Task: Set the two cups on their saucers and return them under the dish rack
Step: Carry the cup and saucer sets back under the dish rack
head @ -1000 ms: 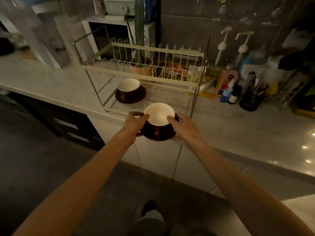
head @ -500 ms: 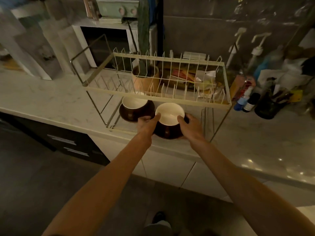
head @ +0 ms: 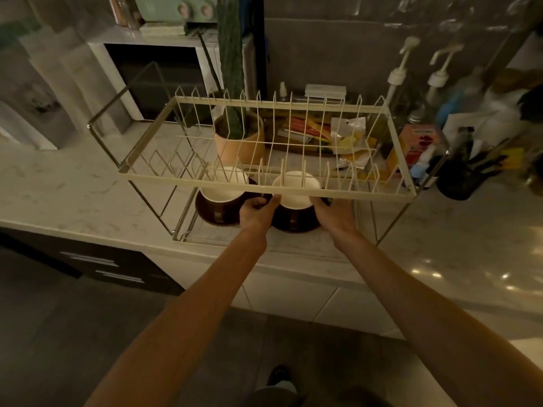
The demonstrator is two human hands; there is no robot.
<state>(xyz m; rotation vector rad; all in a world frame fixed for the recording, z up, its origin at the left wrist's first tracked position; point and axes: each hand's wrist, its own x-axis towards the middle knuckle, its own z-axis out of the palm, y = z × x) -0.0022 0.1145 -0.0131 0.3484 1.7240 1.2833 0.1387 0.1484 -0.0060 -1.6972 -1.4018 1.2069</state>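
Two brown cups with white insides stand on dark saucers under the cream wire dish rack [head: 293, 190]. The left cup [head: 221, 188] sits on its saucer [head: 211, 214] on the rack's lower shelf. The right cup [head: 295, 198] rests on its saucer [head: 296, 223], partly hidden by the rack's front bar. My left hand [head: 257, 211] grips the left side of that cup and saucer. My right hand [head: 333, 214] grips the right side.
A potted cactus [head: 235, 133] stands behind the rack, with packets and a tray to its right. Pump bottles [head: 396, 83], small bottles and a black pen pot [head: 461, 180] crowd the counter's right. A microwave [head: 155, 80] sits at the back left.
Both hands have carried the right cup and saucer forward from the counter's edge to under the rack, beside the left cup. The camera has moved closer.
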